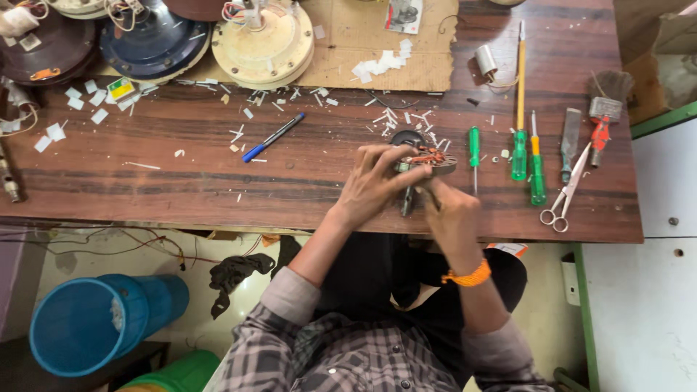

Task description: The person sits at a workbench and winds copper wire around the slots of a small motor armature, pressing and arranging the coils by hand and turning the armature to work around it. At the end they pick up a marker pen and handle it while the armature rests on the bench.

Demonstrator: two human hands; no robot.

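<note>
My left hand grips a small round motor stator with copper windings, held just above the wooden workbench near its front edge. My right hand, with an orange thread band at the wrist, is closed on a thin dark tool whose end sits under the stator. Both hands touch around the part, and my fingers hide much of it.
Green-handled screwdrivers, a file, scissors and a brush lie to the right. A blue pen and white paper scraps lie left. Fan motor housings stand at the back. A blue bucket sits on the floor.
</note>
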